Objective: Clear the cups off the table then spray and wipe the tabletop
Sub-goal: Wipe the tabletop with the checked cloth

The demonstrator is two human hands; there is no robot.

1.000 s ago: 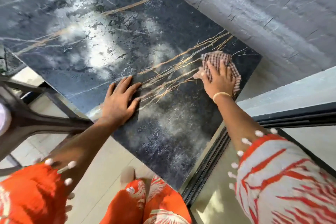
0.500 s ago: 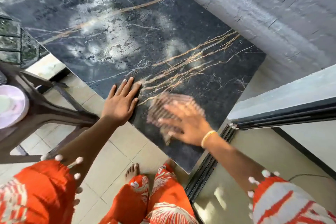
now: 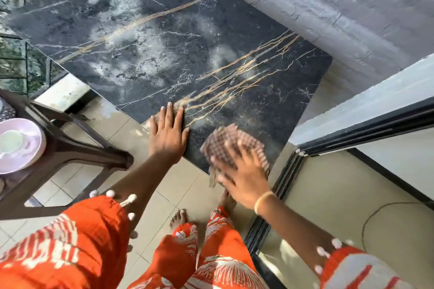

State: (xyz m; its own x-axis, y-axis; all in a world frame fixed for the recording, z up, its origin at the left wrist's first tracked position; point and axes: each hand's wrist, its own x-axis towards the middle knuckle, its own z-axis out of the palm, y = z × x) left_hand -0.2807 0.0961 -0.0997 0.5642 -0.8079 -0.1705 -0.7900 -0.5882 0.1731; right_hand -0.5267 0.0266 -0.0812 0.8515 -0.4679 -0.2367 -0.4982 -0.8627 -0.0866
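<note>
The checked cloth (image 3: 231,145) lies bunched on the near corner of the black marble surface (image 3: 164,37), one end trailing off the edge. It looks soft, light and limp, so it is best pressed under a flat palm rather than pinched. The right hand (image 3: 242,179), blurred, presses it with fingers spread. The left hand (image 3: 168,135) rests flat and relaxed just beside. A cup and saucer (image 3: 16,145) sit on a dark chair (image 3: 77,150), well apart.
</note>
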